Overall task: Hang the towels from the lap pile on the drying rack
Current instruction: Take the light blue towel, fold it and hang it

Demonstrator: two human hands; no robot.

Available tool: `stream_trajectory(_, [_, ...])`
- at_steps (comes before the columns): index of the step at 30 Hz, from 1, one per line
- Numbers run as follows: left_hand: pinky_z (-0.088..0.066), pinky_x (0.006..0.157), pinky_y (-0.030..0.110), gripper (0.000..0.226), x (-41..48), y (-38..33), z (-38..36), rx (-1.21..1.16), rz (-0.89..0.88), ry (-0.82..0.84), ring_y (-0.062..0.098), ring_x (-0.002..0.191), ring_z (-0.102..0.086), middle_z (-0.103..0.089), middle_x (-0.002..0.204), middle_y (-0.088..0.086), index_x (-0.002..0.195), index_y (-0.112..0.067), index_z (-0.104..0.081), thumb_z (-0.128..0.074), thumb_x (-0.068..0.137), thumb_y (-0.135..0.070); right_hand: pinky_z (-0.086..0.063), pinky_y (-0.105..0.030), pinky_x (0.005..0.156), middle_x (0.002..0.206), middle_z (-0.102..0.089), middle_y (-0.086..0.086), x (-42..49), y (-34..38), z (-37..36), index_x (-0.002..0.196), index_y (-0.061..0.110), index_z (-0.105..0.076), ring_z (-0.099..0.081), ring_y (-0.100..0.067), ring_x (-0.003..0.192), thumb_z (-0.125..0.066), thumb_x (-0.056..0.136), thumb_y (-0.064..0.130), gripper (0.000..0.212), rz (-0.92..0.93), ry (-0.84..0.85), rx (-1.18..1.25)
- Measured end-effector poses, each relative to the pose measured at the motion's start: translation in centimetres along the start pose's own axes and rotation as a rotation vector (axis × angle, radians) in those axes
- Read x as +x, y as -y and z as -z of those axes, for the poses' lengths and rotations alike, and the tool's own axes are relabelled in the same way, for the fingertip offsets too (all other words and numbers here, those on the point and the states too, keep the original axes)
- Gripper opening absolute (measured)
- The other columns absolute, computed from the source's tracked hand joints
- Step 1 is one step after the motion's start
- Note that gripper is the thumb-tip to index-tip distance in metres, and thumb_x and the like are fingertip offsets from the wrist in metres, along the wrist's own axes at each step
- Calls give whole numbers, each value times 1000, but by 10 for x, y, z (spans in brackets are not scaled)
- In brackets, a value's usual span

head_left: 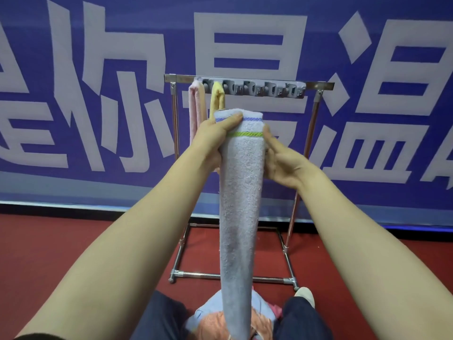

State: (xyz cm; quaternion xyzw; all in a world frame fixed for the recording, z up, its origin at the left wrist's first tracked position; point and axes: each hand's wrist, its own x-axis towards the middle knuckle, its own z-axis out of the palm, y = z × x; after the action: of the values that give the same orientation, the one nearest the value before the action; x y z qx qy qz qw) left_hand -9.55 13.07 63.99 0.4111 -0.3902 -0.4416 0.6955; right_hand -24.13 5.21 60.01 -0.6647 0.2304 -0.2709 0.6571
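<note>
Two hands, left hand (213, 141) and right hand (282, 163), each gripping the top of one long pale-blue terry towel (241, 204) with purple and green stripes, held up before the chrome drying rack (316, 85). On the rack: pink towel (196, 111), yellow towel (217, 99). Lap pile of towels (210, 320) lies below.
</note>
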Motion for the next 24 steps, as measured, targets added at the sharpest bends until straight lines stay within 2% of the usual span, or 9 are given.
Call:
stream_trajectory(4, [-58, 54, 32, 33, 4, 3, 3, -85, 85, -117, 24, 70, -73, -74, 95, 15, 116, 0, -65, -70, 86, -13, -50, -34, 96, 122, -66, -8, -11, -27, 2, 125, 7, -58, -63, -21, 110, -70, 82, 27, 49, -82, 70, -71])
stream_trajectory(8, [-54, 46, 29, 30, 8, 5, 13, -170, 114, -215, 21, 63, -72, -73, 97, 13, 116, -7, -65, -69, 87, -14, -54, -21, 67, 87, -73, 2, -14, -51, 7, 103, 7, -67, -66, -9, 75, -70, 81, 5, 22, -190, -16, -218])
stream_trajectory(11, [-50, 46, 24, 21, 16, 12, 31, 12, 174, -414, 18, 71, -66, -69, 94, 7, 106, -14, -66, -67, 85, -16, -52, -29, 79, 95, -73, -2, -15, -43, 14, 103, 9, -71, -66, -16, 86, -71, 81, 6, 22, -143, -100, -217])
stream_trajectory(13, [-56, 54, 34, 31, 26, 25, 48, 167, 348, -457, 23, 76, -66, -69, 99, 11, 108, -11, -63, -63, 77, -16, -51, -34, 88, 109, -72, -6, -15, -29, 17, 111, 10, -70, -66, -22, 100, -70, 82, 8, 29, -104, -93, -203])
stream_trajectory(15, [-54, 65, 32, 17, 24, 41, 59, 404, 521, -316, 22, 69, -62, -68, 84, 12, 92, -5, -63, -57, 78, -12, -51, -36, 94, 113, -71, -7, -13, -15, 16, 112, 13, -70, -65, -24, 108, -68, 83, 7, 30, -78, -92, -193])
stream_trajectory(17, [-46, 64, 25, 5, 9, 53, 62, 640, 668, -31, 20, 72, -62, -68, 77, 8, 79, -9, -63, -59, 78, -11, -50, -36, 94, 114, -71, -8, -9, -5, 13, 112, 13, -70, -64, -24, 110, -66, 84, 5, 29, -64, -88, -198])
stream_trajectory(18, [-43, 63, 23, 5, 1, 57, 61, 745, 708, 44, 17, 69, -62, -67, 71, 4, 73, -12, -62, -62, 78, -15, -50, -35, 93, 114, -70, -9, -7, -2, 11, 112, 11, -70, -65, -25, 110, -65, 85, 4, 29, -62, -83, -194])
stream_trajectory(20, [-42, 66, 23, 20, -4, 63, 64, 851, 693, -6, 13, 60, -56, -61, 62, 1, 68, -13, -58, -63, 82, -27, -50, -34, 91, 115, -70, -10, -5, 0, 7, 113, 8, -69, -65, -24, 108, -64, 86, 5, 28, -63, -83, -173])
stream_trajectory(24, [-46, 55, 22, 40, 1, 65, 59, 740, 492, -193, 16, 57, -58, -61, 70, 8, 89, -5, -58, -49, 96, -44, -47, -38, 96, 116, -69, -12, -1, -3, 5, 112, 7, -69, -63, -25, 109, -62, 88, 10, 25, -29, -155, -58])
